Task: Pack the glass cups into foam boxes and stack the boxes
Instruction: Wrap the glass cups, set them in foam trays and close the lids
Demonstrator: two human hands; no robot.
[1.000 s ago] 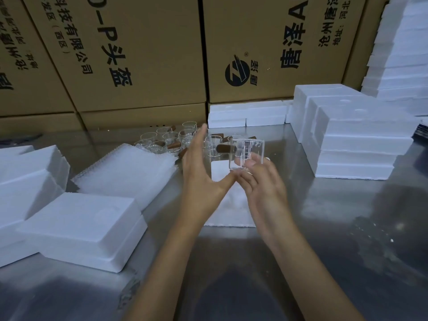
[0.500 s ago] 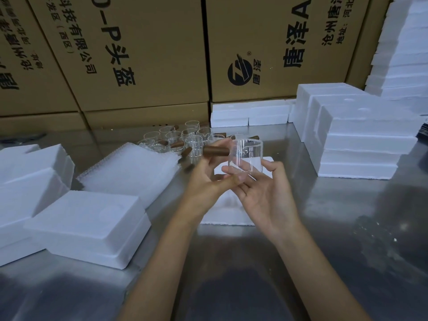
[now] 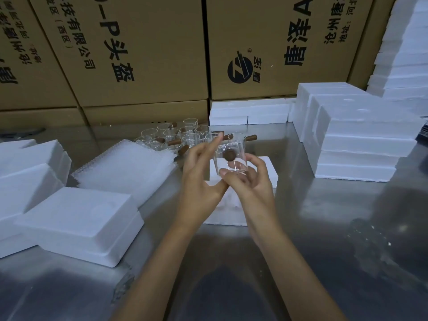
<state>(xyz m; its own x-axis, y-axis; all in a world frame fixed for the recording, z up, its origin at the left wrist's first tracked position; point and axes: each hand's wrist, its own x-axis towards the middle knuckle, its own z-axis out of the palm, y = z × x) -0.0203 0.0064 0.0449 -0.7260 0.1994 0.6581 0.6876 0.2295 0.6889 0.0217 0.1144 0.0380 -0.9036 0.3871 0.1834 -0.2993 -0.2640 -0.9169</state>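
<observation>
Hands met at frame centre: right hand (image 3: 249,181) pinched the glass cup (image 3: 229,156), now turned handle-toward-camera; left hand (image 3: 199,172) fingers spread beside it, above the foam box (image 3: 266,167), ready for packing.

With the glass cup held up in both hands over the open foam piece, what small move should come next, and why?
Probably lower the glass cup into the open foam box right beneath it. The right hand grips the cup's base while the left hand steadies it with straight fingers, the brown handle facing the camera, so the cup looks ready for seating.
</observation>
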